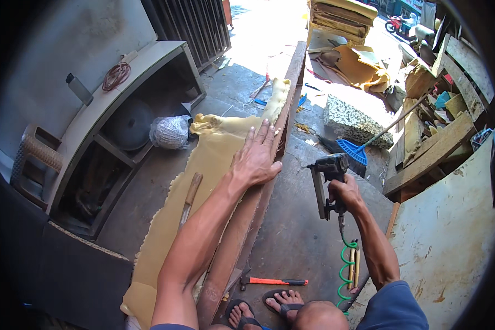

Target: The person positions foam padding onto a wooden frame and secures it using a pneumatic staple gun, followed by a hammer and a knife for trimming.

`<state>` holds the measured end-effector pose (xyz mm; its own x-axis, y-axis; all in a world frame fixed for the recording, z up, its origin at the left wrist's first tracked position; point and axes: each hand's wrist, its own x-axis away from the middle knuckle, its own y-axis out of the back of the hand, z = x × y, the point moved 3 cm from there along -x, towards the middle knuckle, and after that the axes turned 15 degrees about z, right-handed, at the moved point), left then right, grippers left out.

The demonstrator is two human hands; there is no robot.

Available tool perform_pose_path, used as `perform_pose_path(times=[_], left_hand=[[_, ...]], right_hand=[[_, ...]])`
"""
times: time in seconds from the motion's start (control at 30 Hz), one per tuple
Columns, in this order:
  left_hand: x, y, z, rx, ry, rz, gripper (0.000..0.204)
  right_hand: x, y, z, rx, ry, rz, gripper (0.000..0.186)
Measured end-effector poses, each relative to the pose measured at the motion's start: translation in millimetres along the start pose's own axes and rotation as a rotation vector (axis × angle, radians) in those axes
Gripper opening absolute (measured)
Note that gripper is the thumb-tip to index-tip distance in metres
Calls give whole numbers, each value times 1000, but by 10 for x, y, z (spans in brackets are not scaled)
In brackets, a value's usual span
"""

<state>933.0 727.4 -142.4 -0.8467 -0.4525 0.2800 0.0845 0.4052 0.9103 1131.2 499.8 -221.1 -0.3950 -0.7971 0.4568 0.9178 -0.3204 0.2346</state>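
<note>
My left hand (254, 157) lies with fingers stretched out on tan foam sheeting (165, 242) beside a long wooden beam (225, 280). The foam has scalloped edges, and a narrow rumpled strip (280, 96) of it runs along the beam's far part. A wooden-handled knife (191, 195) rests on the foam left of my forearm. My right hand (344, 192) grips a black staple gun (327, 168), held in the air right of the beam, with a coiled green air hose (346, 264) hanging from it.
An orange-handled hammer (275, 281) lies near my sandalled feet. A cabinet (181, 52) with a wrapped bundle (169, 132) beside it stands left. Right are a speckled foam block (357, 118), blue rake (352, 151), scrap wood (429, 159) and pale board (434, 236). A distant rider (407, 22) is on a scooter.
</note>
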Motion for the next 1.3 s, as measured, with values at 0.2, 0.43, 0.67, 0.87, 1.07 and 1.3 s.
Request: perform_pose_path(times=[0.2, 0.43, 0.67, 0.87, 1.07, 1.3], left_hand=[[72, 46, -92, 7, 40, 14, 92], [107, 90, -128, 18, 47, -16, 88], [132, -27, -76, 28, 10, -73, 87], [59, -50, -60, 59, -18, -102, 88], [102, 41, -79, 81, 37, -68, 90], [143, 57, -104, 131, 34, -75, 90]], right_hand=[[-252, 197, 1810, 436, 307, -4, 29], [-722, -3, 2271, 637, 485, 32, 38], [-899, -32, 2199, 719, 406, 38, 38], [-864, -41, 2265, 749, 432, 81, 37], [-720, -78, 2154, 609, 486, 38, 34], [-737, -151, 2077, 722, 514, 79, 34]])
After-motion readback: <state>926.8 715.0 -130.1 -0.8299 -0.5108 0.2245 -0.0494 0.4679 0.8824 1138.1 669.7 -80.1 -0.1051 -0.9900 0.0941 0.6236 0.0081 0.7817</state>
